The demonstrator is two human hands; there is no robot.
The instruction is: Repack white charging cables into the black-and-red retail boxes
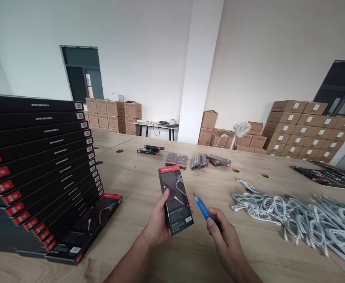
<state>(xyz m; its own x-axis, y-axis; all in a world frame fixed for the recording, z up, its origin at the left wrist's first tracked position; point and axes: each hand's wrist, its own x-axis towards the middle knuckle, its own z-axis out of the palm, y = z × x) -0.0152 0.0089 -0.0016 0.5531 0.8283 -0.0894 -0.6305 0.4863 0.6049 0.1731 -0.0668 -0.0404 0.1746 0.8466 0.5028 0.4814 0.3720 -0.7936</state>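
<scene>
A slim black cable box (178, 204) with a red top edge is gripped in my left hand (159, 218), thumb across its face and fingers behind it. The printed side, with a phone and a white cable, faces me. My right hand (226, 235) is closed around a blue utility knife (203, 208). Its blade is out and points up and left, close to the box's right side but apart from it. Below both hands is the wooden table (207, 259).
A tall stack of black boxes (42, 165) rises at the left, one box (98, 216) jutting out at its base. Coiled white cables (302, 220) spread across the right. More small boxes (176, 160) lie farther back. A fan (241, 129) and cartons (302, 125) stand beyond the table.
</scene>
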